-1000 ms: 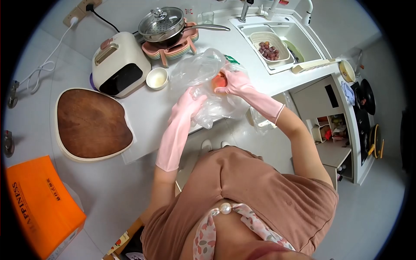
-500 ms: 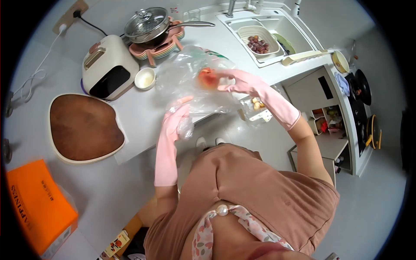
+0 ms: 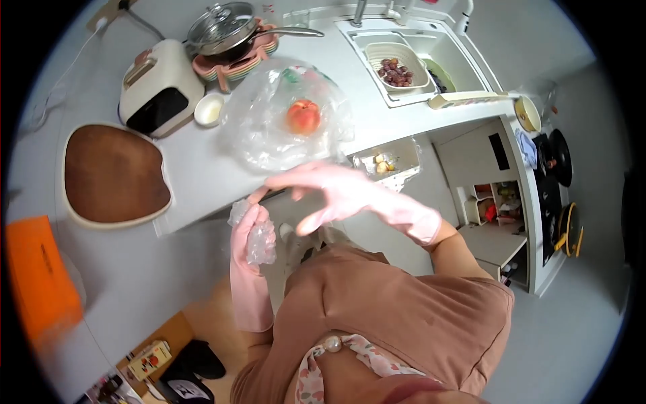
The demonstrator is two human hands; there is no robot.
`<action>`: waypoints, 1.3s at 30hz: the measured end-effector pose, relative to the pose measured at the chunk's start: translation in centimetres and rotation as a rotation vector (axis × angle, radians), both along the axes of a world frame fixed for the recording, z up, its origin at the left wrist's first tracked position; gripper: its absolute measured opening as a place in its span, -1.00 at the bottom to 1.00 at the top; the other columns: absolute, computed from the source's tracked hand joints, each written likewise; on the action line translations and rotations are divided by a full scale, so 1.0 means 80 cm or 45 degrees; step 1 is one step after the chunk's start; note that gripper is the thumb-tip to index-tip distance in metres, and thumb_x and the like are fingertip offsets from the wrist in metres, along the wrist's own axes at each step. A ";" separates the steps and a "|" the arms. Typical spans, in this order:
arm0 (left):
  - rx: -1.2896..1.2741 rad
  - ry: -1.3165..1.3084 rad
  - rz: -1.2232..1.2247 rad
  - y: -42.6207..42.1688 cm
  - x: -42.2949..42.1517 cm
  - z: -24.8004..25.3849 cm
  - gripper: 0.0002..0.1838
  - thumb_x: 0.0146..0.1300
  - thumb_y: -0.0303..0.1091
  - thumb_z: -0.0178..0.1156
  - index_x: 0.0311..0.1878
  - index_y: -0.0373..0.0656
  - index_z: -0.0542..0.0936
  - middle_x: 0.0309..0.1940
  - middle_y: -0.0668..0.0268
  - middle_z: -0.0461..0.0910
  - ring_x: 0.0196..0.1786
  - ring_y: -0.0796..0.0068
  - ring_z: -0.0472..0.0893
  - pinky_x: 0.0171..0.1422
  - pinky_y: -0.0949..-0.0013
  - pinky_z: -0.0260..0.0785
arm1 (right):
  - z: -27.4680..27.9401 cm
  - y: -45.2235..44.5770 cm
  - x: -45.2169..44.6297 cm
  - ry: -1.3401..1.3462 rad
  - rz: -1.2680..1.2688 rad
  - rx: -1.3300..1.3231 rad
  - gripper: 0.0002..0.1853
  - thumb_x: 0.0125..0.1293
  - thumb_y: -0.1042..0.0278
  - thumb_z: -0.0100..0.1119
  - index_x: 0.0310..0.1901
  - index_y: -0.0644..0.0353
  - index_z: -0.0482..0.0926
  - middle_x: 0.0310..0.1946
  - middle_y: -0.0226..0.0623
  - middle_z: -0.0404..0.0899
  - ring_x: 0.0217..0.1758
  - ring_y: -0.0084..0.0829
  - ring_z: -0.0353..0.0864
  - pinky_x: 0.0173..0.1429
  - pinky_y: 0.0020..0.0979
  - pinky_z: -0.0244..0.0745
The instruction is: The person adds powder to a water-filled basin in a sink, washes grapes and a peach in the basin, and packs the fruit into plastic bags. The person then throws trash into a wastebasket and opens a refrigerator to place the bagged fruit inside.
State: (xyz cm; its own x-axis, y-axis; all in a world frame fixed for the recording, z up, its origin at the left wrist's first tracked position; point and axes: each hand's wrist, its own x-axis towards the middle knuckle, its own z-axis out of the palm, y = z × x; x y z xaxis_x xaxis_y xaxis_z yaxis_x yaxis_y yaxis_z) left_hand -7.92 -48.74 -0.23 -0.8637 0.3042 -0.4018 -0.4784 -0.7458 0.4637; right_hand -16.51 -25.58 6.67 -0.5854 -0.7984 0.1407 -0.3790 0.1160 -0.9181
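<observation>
My left hand (image 3: pixel 250 232), in a pink rubber glove, is closed round a crumpled piece of clear plastic wrap (image 3: pixel 261 244) just off the counter's front edge. My right hand (image 3: pixel 340 194), gloved the same way, is open with thumb and fingers apart and nothing in it. Its fingertips reach toward the left hand; whether they touch the plastic I cannot tell. Beyond both hands, a red and yellow peach (image 3: pixel 303 117) rests on a clear plastic bag (image 3: pixel 252 128) that lies spread on the counter.
A small white bowl (image 3: pixel 209 110), a cream appliance (image 3: pixel 161 87) and a brown cutting board (image 3: pixel 114 175) stand to the left. A lidded pan (image 3: pixel 222 28) is behind. Grapes (image 3: pixel 395 73) sit in a basket in the sink (image 3: pixel 464 64). Below the counter is an open bin (image 3: pixel 404 158).
My right hand has let go of the peach on the bag and drawn back toward my left hand. My left hand has moved down, away from the bag, with the crumpled plastic.
</observation>
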 end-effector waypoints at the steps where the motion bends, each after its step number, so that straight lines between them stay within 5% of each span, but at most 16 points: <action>1: 0.147 0.035 0.062 -0.003 0.013 -0.006 -0.55 0.50 -0.31 -0.13 0.41 -0.13 0.24 -0.49 0.42 0.37 -0.66 0.68 0.34 -0.66 0.59 0.23 | -0.007 -0.027 0.009 0.039 0.103 -0.085 -0.13 -0.12 0.06 0.55 0.27 0.11 0.39 0.06 -0.25 0.53 -0.13 -0.35 0.56 0.03 -0.35 0.51; 2: 0.289 0.081 0.127 -0.004 0.023 0.003 -0.55 0.50 -0.30 -0.13 0.41 -0.12 0.23 -0.45 0.40 0.40 -0.66 0.68 0.35 -0.67 0.61 0.23 | 0.006 -0.049 0.025 0.069 0.174 -0.015 -0.15 -0.13 0.07 0.55 0.24 0.12 0.40 0.04 -0.24 0.54 -0.11 -0.34 0.57 0.00 -0.34 0.52; 3: -0.013 -0.068 0.270 -0.003 0.039 0.017 -0.56 0.51 -0.26 -0.14 0.41 -0.05 0.26 -0.25 0.31 0.52 -0.64 0.68 0.39 -0.69 0.66 0.22 | 0.006 -0.071 0.039 0.067 0.237 0.024 -0.17 -0.13 0.12 0.55 0.23 0.13 0.40 0.07 -0.29 0.54 -0.07 -0.38 0.58 0.00 -0.37 0.53; 4: 0.109 0.236 0.240 -0.018 0.056 -0.009 -0.56 0.50 -0.24 -0.12 0.40 -0.01 0.28 -0.04 0.18 0.53 -0.53 0.61 0.49 -0.56 0.55 0.40 | 0.003 -0.093 0.055 0.066 0.305 0.059 -0.18 -0.12 0.17 0.56 0.23 0.14 0.40 0.10 -0.34 0.54 -0.02 -0.41 0.58 0.00 -0.40 0.55; 7: 0.154 -0.009 0.710 -0.030 0.118 -0.013 -0.50 0.45 -0.12 -0.01 0.38 -0.04 0.31 -0.02 0.16 0.53 -0.35 0.49 0.58 -0.35 0.36 0.53 | -0.036 -0.156 0.107 -0.220 0.385 -0.255 -0.35 -0.10 0.28 0.52 0.09 0.16 0.49 0.02 -0.32 0.56 -0.22 -0.38 0.62 -0.12 -0.43 0.56; 9: 0.316 0.113 0.861 -0.060 0.181 -0.041 -0.46 0.41 -0.03 0.04 0.37 -0.05 0.32 -0.02 0.17 0.54 -0.25 0.44 0.59 -0.25 0.30 0.55 | -0.025 -0.197 0.148 0.073 0.445 -0.356 -0.55 -0.02 0.30 0.46 -0.06 0.17 0.57 -0.04 -0.31 0.60 -0.31 -0.27 0.64 -0.19 -0.43 0.55; 11: -0.217 0.533 1.111 -0.087 0.293 -0.028 -0.36 0.41 0.19 -0.09 0.33 -0.10 0.33 -0.01 0.24 0.54 -0.03 0.41 0.53 -0.05 0.28 0.46 | -0.026 -0.269 0.225 0.156 0.775 -0.251 -0.62 -0.02 0.32 0.43 -0.11 0.13 0.60 -0.02 -0.31 0.61 -0.26 -0.21 0.64 -0.17 -0.37 0.56; 13: 0.031 0.400 1.153 -0.125 0.384 -0.039 -0.31 0.42 0.26 -0.21 0.31 -0.13 0.34 0.04 0.26 0.52 0.16 0.35 0.46 0.21 0.18 0.37 | -0.031 -0.321 0.295 0.239 0.921 -0.238 -0.70 -0.01 0.37 0.37 -0.18 0.15 0.62 -0.03 -0.29 0.61 -0.24 -0.19 0.64 -0.20 -0.33 0.56; 15: -0.043 0.275 1.319 -0.146 0.473 -0.043 -0.28 0.40 0.31 -0.25 0.30 -0.11 0.35 0.09 0.26 0.50 0.23 0.33 0.41 0.25 0.15 0.32 | -0.062 -0.377 0.382 0.278 0.974 -0.321 -0.86 -0.05 0.42 0.33 -0.38 0.11 0.62 -0.08 -0.32 0.63 -0.34 -0.18 0.60 -0.30 -0.31 0.52; 17: -0.233 -0.149 1.524 -0.153 0.539 0.000 -0.22 0.36 0.39 -0.31 0.30 -0.08 0.36 0.12 0.26 0.48 0.21 0.33 0.42 0.23 0.16 0.32 | -0.092 -0.426 0.470 -0.071 1.101 -0.288 -0.86 -0.08 0.44 0.31 -0.41 0.07 0.60 -0.16 -0.35 0.63 -0.37 -0.18 0.55 -0.33 -0.28 0.48; 19: -0.533 -0.339 1.624 -0.174 0.604 -0.003 -0.16 0.33 0.47 -0.43 0.29 -0.03 0.37 0.16 0.27 0.45 0.21 0.33 0.42 0.22 0.18 0.32 | -0.069 -0.457 0.531 0.555 1.280 0.000 -0.78 -0.12 0.51 0.25 -0.35 0.03 0.57 -0.28 -0.37 0.61 -0.37 -0.18 0.48 -0.33 -0.23 0.43; 22: -0.569 -0.543 1.756 -0.201 0.685 -0.008 -0.12 0.31 0.49 -0.42 0.34 -0.05 0.32 0.14 0.26 0.47 0.19 0.32 0.44 0.24 0.19 0.30 | -0.089 -0.514 0.609 0.651 1.427 -0.344 -0.72 -0.13 0.53 0.21 -0.29 0.03 0.56 -0.34 -0.37 0.59 -0.30 -0.16 0.48 -0.26 -0.21 0.44; 25: -0.435 -0.332 1.899 -0.250 0.726 0.002 0.00 0.25 0.55 -0.44 0.51 -0.05 -0.12 0.03 0.30 0.57 0.11 0.35 0.50 0.26 0.20 0.30 | -0.094 -0.573 0.658 0.439 1.420 -0.610 -0.73 -0.18 0.54 0.23 -0.34 0.04 0.56 -0.25 -0.40 0.64 -0.24 -0.18 0.54 -0.14 -0.24 0.46; 30: -0.295 -0.204 1.987 -0.366 0.813 -0.005 0.02 0.26 0.54 -0.42 0.53 -0.02 -0.36 0.00 0.34 0.61 0.15 0.35 0.51 0.32 0.16 0.28 | -0.123 -0.709 0.741 0.547 1.507 -0.670 -0.78 -0.26 0.57 0.25 -0.48 0.05 0.57 -0.22 -0.42 0.67 -0.22 -0.20 0.59 -0.13 -0.27 0.49; 35: -0.175 -0.312 2.306 -0.494 0.886 -0.010 -0.05 0.31 0.49 -0.37 0.54 -0.02 -0.12 0.08 0.26 0.56 0.15 0.30 0.51 0.32 0.14 0.28 | -0.108 -0.865 0.830 0.470 1.826 -0.611 -0.82 -0.32 0.57 0.26 -0.57 0.08 0.56 -0.41 -0.40 0.66 -0.39 -0.24 0.61 -0.19 -0.30 0.52; 39: -0.067 -0.136 2.691 -0.567 0.974 -0.009 -0.24 0.42 0.30 -0.28 0.44 -0.11 0.16 0.10 0.23 0.54 0.12 0.31 0.52 0.27 0.18 0.32 | -0.095 -0.986 0.945 0.282 2.000 -0.877 -0.82 -0.31 0.58 0.25 -0.55 0.10 0.60 -0.50 -0.36 0.64 -0.42 -0.26 0.62 -0.22 -0.34 0.54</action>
State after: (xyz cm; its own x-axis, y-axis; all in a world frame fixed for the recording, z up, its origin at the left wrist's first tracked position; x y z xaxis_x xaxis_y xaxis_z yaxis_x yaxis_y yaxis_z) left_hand 69.98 -94.12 -0.94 0.2214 -0.8733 -0.4339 0.8453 -0.0500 0.5320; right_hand 59.11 -104.46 -0.96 0.7071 -0.3050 0.6379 0.1481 -0.8183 -0.5554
